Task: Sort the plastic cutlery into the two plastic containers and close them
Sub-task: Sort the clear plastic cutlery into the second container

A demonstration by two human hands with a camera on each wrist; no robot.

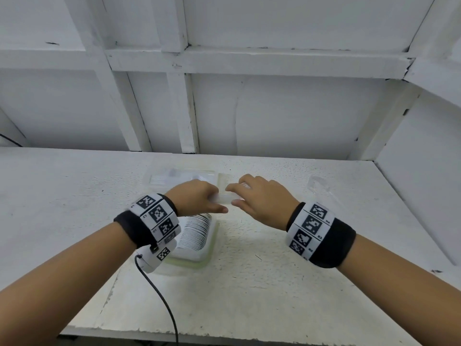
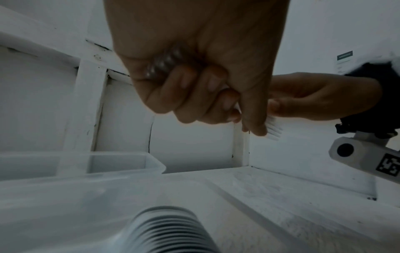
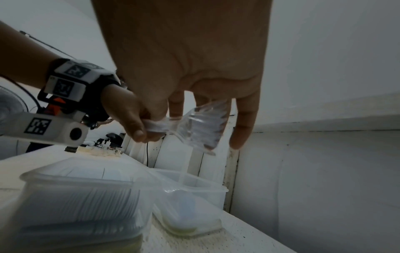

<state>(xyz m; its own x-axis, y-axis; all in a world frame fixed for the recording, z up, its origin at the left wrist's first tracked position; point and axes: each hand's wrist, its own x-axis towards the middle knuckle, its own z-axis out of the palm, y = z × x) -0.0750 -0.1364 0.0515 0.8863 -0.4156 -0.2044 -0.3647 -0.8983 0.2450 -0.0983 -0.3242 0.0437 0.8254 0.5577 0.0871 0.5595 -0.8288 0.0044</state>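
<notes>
A bundle of clear plastic forks (image 1: pixel 225 198) hangs above the table between both hands. My left hand (image 1: pixel 199 196) grips its handle end in a fist (image 2: pixel 194 89); the white tines (image 2: pixel 274 131) stick out past the thumb. My right hand (image 1: pixel 257 196) closes fingers and thumb round the other end, and its fingers (image 3: pixel 244 128) lie against the clear bundle (image 3: pixel 201 126). Below my left wrist stands a clear container (image 1: pixel 212 243) holding a stacked row of white cutlery (image 1: pixel 197 233). A second clear container (image 1: pixel 179 177) lies behind the hands, its contents hard to make out.
A clear lid (image 1: pixel 320 187) lies on the white table (image 1: pixel 249 283) at the right. White panelled walls close off the back and the right side. A black cable (image 1: pixel 159 295) runs from my left wrist over the table's front edge.
</notes>
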